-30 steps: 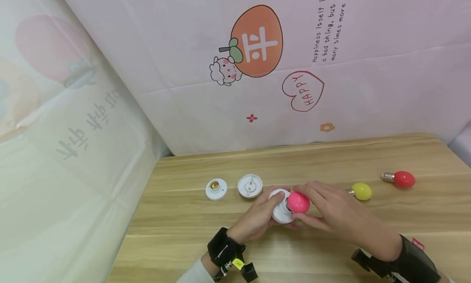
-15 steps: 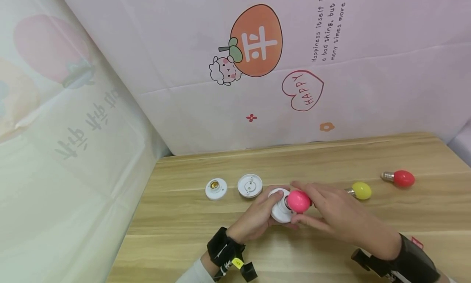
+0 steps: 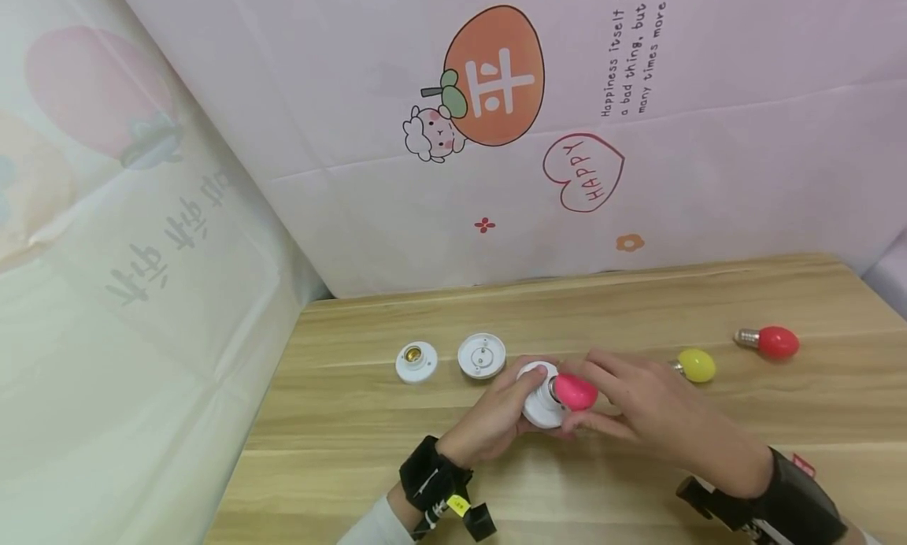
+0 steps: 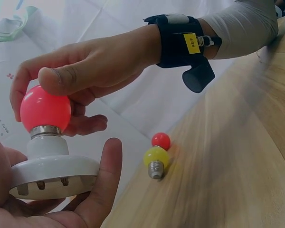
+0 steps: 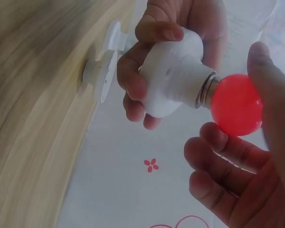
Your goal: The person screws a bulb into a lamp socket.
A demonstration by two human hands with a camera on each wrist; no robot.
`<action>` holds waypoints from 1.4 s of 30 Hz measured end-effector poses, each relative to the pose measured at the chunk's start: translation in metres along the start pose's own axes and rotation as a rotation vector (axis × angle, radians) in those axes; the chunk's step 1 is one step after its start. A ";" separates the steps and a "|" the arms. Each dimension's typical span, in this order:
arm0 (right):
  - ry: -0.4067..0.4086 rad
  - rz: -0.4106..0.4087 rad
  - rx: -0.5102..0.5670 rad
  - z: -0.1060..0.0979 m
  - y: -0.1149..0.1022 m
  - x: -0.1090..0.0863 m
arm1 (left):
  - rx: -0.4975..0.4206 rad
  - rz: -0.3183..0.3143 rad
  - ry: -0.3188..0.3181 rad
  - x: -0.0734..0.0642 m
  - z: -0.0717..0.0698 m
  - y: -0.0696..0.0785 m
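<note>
My left hand [image 3: 492, 419] grips a white round lamp socket [image 3: 540, 407] by its base, with the thumb on the front rim. A pinkish-red light bulb [image 3: 572, 392] sits in the socket's mouth, its metal screw base partly showing in the right wrist view. My right hand [image 3: 648, 407] holds the bulb between thumb and fingers. In the left wrist view the bulb [image 4: 46, 111] stands upright above the socket [image 4: 54, 166]. The right wrist view has the thumb [image 5: 266, 71] on one side of the bulb [image 5: 237, 105] and a fingertip on the other.
On the wooden table [image 3: 340, 435], two white sockets lie left of my hands: one mouth up [image 3: 416, 362], one underside up [image 3: 482, 357]. Beyond my right hand lie a yellow bulb [image 3: 697, 365] and a red bulb [image 3: 778, 342]. Printed cloth [image 3: 354, 135] hangs behind and at left.
My right fingers loosened from the bulb's side, and now lie over it again, covering more of its top. The left hand and socket stay nearly still.
</note>
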State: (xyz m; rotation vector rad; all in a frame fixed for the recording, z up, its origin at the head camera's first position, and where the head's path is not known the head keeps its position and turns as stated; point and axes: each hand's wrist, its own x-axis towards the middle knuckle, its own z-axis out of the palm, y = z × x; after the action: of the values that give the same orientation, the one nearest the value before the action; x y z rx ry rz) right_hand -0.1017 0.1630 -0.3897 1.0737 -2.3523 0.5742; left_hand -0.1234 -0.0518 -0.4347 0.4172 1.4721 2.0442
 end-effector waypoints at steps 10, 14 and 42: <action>0.036 -0.061 -0.046 -0.002 0.001 0.002 | -0.043 0.014 -0.028 0.002 0.002 -0.002; 0.041 -0.050 -0.052 -0.003 0.001 0.002 | -0.045 0.019 -0.040 0.002 0.001 -0.003; 0.017 0.006 -0.126 0.000 0.003 -0.003 | -0.006 0.020 -0.023 -0.001 0.001 0.000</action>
State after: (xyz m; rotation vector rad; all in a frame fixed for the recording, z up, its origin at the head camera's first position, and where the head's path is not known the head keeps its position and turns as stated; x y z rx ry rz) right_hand -0.1023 0.1659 -0.3919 1.0024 -2.3438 0.4292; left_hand -0.1223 -0.0520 -0.4344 0.4531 1.4531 2.0530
